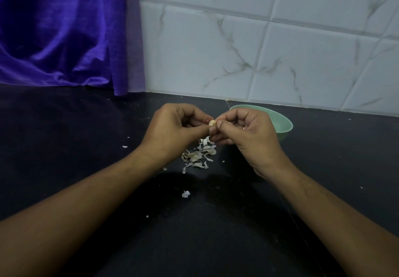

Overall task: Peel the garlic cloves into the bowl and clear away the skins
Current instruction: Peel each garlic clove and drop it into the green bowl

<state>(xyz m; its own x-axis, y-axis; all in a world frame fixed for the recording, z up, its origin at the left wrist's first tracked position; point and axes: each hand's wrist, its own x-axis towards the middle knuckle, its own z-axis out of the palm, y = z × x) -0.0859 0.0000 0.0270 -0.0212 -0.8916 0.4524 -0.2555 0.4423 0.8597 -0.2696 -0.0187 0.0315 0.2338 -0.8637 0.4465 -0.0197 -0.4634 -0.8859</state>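
A small pale garlic clove [212,123] is held in the air between both hands, above the black counter. My left hand [172,129] pinches it with thumb and fingertips from the left. My right hand [246,134] pinches it from the right, thumb on top. Behind my right hand stands a light green bowl [280,123], partly hidden by that hand; its contents cannot be seen. A pile of several whitish garlic skins [199,155] lies on the counter just below the hands.
Loose skin scraps lie scattered on the black counter [86,158], one larger piece [185,194] nearer me. A purple cloth [64,34] hangs at the back left. White marbled tiles [269,45] form the wall behind the bowl.
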